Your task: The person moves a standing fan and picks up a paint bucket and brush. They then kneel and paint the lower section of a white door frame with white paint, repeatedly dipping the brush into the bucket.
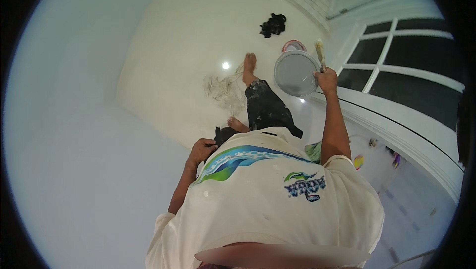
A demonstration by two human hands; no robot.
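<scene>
My right hand (327, 80) is stretched out ahead and closed around the handle of a paintbrush (320, 55). The brush points away from me, with pale, paint-coated bristles at its far end. Beside that hand is a round grey paint bucket (297, 73); my thumb overlaps its right edge, and whether I grip the rim I cannot tell. My left hand (202, 151) is down by my left hip, fingers curled against the black trousers (270, 105). Whatever those fingers hold, if anything, is too dark to make out.
A red-rimmed tub (294, 46) stands just beyond the bucket. Crumpled whitish sheeting (225, 93) lies by my feet, and a black crumpled bundle (273, 25) farther off. A white-framed window (391, 56) runs along the right, a pale wall (69, 120) along the left.
</scene>
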